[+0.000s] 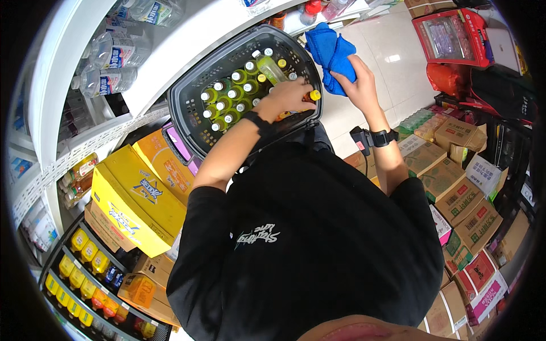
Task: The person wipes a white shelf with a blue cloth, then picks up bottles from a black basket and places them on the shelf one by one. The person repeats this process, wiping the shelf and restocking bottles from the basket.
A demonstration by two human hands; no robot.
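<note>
A black plastic basket (pixel 184 111) lies before me, holding several upright green-tea-coloured bottles (pixel 234 93) with white caps. Across their tops rests one tilted green bottle (pixel 271 68). My left hand (pixel 288 99) reaches into the basket's right side. Its thumb and fingers close around an amber bottle (pixel 314 95) with a yellow cap; most of that bottle is hidden by the hand. Outside the basket, to its right, my right hand (pixel 360 81) grips a crumpled blue cloth (pixel 328 51) above the tiled floor.
White shelving (pixel 162 68) with large water bottles (pixel 113 51) curves along the left. Yellow cartons (pixel 136 192) stand beside the basket's lower left. A bottle rack (pixel 81 273) is at lower left. Stacked cardboard cartons (pixel 452 196) line the right, below a red box (pixel 452 38).
</note>
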